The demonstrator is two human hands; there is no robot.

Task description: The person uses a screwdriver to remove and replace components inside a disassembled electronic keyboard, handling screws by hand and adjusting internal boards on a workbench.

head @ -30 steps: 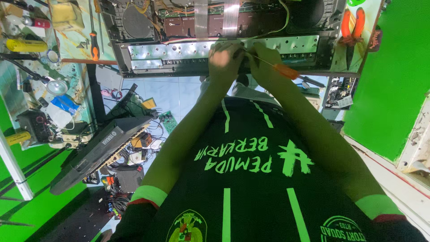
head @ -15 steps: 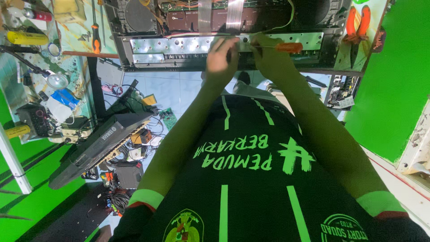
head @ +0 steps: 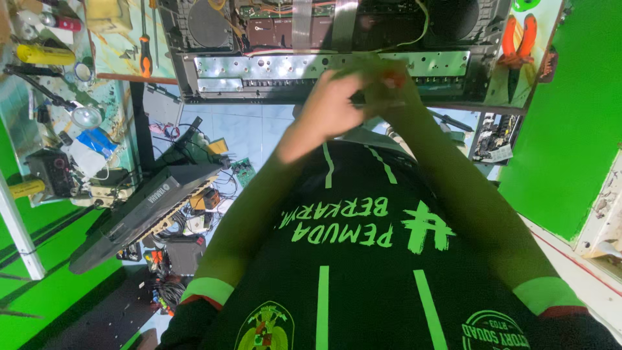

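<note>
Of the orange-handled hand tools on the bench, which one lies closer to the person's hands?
The orange-handled pliers, at the bench's right end beside the open chassis, lie closer to the right hand. The orange-handled screwdriver lies far left.

A paint-stained workbench (head: 123, 48) carries an opened electronic chassis (head: 337, 68), orange-handled pliers (head: 518, 39), a screwdriver (head: 145, 45) and a yellow tool (head: 45, 54).

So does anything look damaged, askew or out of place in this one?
Nothing is clearly damaged. The opened device shows bare circuit boards and loose wires. A dark keyboard leans tilted among floor clutter. The left hand and right hand are motion-blurred, so their grip is unclear.
</note>
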